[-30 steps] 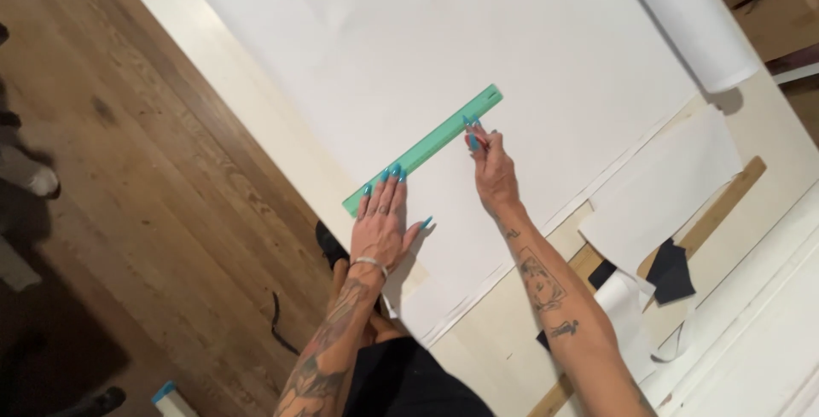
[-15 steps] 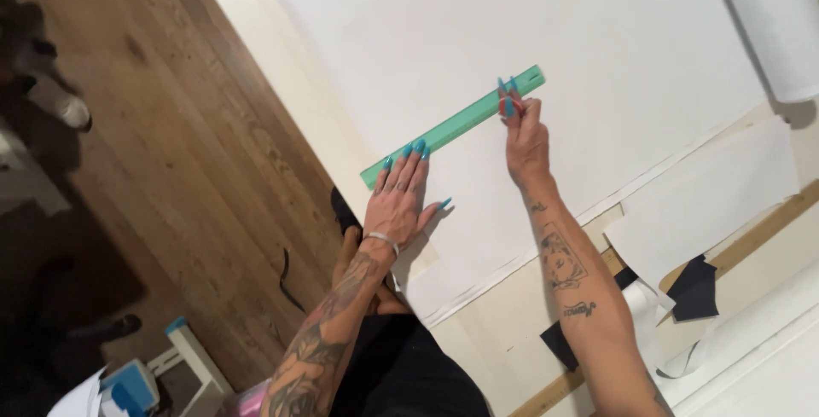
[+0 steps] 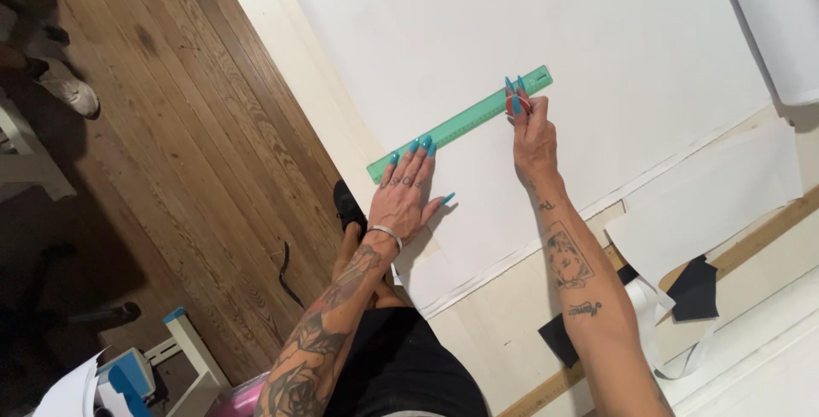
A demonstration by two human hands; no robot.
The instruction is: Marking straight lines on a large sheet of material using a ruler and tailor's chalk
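Two hands work on the paper (image 3: 546,33): left hand (image 3: 403,199) flat, pinning the ruler (image 3: 461,123); right hand (image 3: 533,131) apparently pinching a red pencil (image 3: 516,106).

Ruler (image 3: 461,123): showing mint green, with fine darker graduation marks running along one edge. Paper sheet (image 3: 546,33): reading plain white, no print. Left hand (image 3: 403,199): nails showing bright turquoise; a silver-toned bracelet (image 3: 386,231) circling the wrist; dark tattoo patterning covering the forearm. Right hand (image 3: 535,140): nails matching in turquoise, pinching a small red object (image 3: 516,106); kind unclear. Table (image 3: 503,332): appearing cream. Floor (image 3: 171,144): showing brown wood planks with grain. Scraps (image 3: 695,289): showing black.
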